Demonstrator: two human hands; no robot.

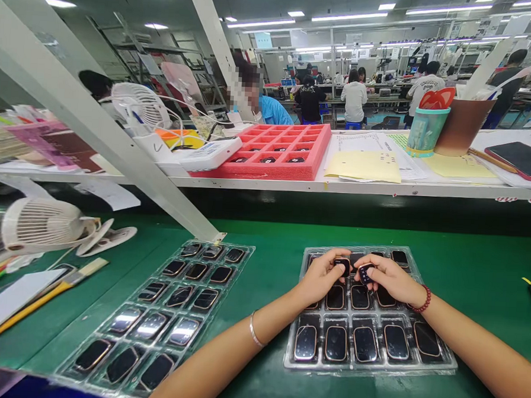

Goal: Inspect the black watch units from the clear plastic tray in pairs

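Over the back rows of the right clear tray (289, 349), my left hand (324, 274) pinches a dark watch face (343, 265) with a gold rim. Beside it, my right hand (388, 277) grips another dark watch face (365, 274), tilted so small light marks show on it. The two pieces are close together but apart. Rows of black, gold-rimmed watch faces lie in the tray's pockets beneath and in front of my hands. A second clear tray (124, 304) with similar watch faces stretches along the left, beyond my left forearm.
A white fan (46, 224), a yellow-handled brush (41, 306) and a white sheet lie at the left. On the shelf (364, 186) stand a red foam tray (260, 172), papers, cups (429, 131) and a phone (523, 158). A slanted white post meets the green table. People sit farther back.
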